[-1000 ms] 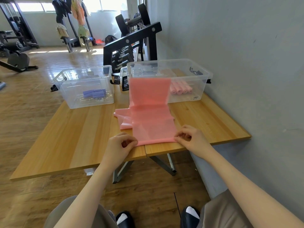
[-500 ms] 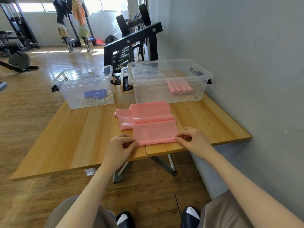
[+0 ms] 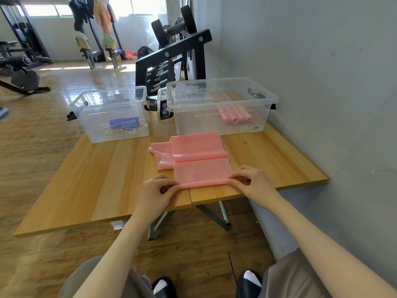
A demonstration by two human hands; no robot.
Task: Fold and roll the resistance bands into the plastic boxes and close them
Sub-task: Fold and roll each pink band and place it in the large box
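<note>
A pink resistance band (image 3: pixel 199 164) lies folded on the wooden table (image 3: pixel 107 179), its near edge curled into a thin roll. My left hand (image 3: pixel 155 193) pinches the left end of that roll and my right hand (image 3: pixel 250 181) pinches the right end. Behind it stands an open clear plastic box (image 3: pixel 221 125) holding several rolled pink bands (image 3: pixel 235 116). To the left, a second open clear box (image 3: pixel 111 134) holds rolled purple bands (image 3: pixel 123 123).
The grey wall (image 3: pixel 322 104) runs along the table's right side. A black dumbbell rack (image 3: pixel 171 61) stands behind the boxes, with gym machines farther back on the left. The table's near edge lies just under my hands, and my knees and feet show below.
The band's far end, draped up against the pink box one second ago, has dropped flat onto the table. The near edge between my fingers has been turned over into a thin roll.
</note>
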